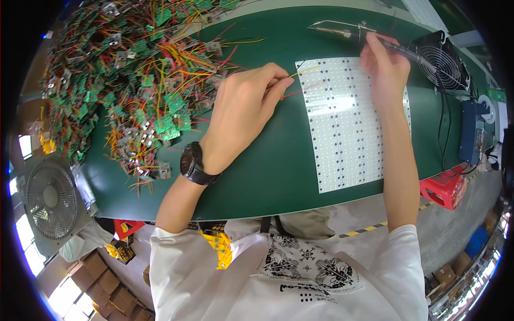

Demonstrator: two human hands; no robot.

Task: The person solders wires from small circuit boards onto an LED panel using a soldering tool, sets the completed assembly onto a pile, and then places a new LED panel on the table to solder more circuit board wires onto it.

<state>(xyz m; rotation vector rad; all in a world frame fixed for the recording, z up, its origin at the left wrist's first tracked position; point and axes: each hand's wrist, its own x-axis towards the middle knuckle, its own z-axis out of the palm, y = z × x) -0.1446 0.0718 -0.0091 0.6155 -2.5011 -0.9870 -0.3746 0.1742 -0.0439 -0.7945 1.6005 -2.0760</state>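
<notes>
My left hand [241, 101], with a dark watch [195, 163] on its wrist, has thumb and forefinger pinched at the left edge of a white LED board sheet [348, 155]. Thin wires [307, 70], yellow and red, run from these fingertips onto the sheet. Above the sheet's far right part, my right hand [386, 69] is wrapped round a soldering iron [342, 33]. The iron's tip points left and a thin bent metal guide runs along it. Left of my left hand lies a big heap of small green circuit boards [171, 115] with red and yellow wires.
A black round-grilled fan [443, 67] stands at the table's far right, near a blue box [470, 131] and a white spool [486, 109]. Black cables hang there. Past the green table's [257, 176] edges are a red stool [447, 187] and a grey fan [51, 195].
</notes>
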